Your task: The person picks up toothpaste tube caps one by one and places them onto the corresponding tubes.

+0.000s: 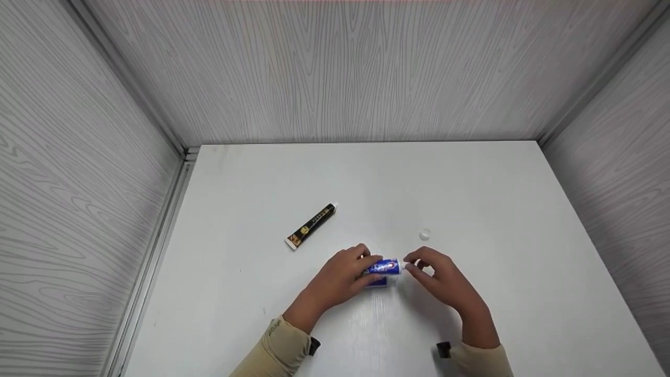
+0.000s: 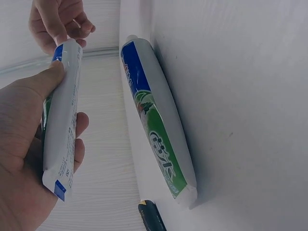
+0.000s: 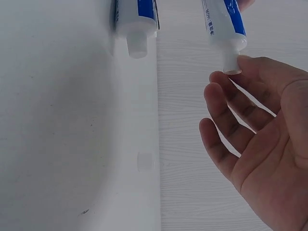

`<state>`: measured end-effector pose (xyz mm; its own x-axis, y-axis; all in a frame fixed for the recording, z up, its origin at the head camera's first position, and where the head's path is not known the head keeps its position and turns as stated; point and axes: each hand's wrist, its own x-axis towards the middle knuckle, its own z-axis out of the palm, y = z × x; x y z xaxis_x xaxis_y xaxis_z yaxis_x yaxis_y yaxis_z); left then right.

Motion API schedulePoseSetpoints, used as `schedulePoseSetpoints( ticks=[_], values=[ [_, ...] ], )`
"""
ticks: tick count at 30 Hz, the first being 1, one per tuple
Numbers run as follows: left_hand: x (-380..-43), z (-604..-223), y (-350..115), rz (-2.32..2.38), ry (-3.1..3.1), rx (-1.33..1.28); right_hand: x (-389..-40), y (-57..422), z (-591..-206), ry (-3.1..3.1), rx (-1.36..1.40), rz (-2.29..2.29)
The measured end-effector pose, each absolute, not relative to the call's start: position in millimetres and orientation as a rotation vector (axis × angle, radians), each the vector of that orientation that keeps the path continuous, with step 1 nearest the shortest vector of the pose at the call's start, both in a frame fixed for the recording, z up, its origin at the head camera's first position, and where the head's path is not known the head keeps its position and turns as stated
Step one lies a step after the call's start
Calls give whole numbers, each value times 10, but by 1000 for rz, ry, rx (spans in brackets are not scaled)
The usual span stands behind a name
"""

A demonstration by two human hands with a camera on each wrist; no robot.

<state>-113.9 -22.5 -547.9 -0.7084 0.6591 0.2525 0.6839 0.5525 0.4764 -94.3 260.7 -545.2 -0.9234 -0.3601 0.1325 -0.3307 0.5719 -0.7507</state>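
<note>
A black tube (image 1: 310, 226) is lying apart on the worktop (image 1: 220, 209). The left hand (image 1: 339, 276) is curling its fingers round a blue tube (image 1: 387, 266) above a second tube (image 1: 378, 283), presumably leaving its cap (image 3: 231, 62) reachable; a clear piece (image 1: 424, 234) is lying beyond, and the right hand's (image 1: 442, 275) fingers are pinching that cap.

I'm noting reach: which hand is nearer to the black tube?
Left. In the head view, the left hand is just below and right of the black tube; the right hand sits farther right.
</note>
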Motion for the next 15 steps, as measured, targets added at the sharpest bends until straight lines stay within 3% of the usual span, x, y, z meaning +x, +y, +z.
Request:
schedulePoseSetpoints(
  ticks=[15],
  values=[
    [-1134,-5486,-228,-876,-2747,-1183,-941,2595,-5429,2708,-459,-1318]
  ],
)
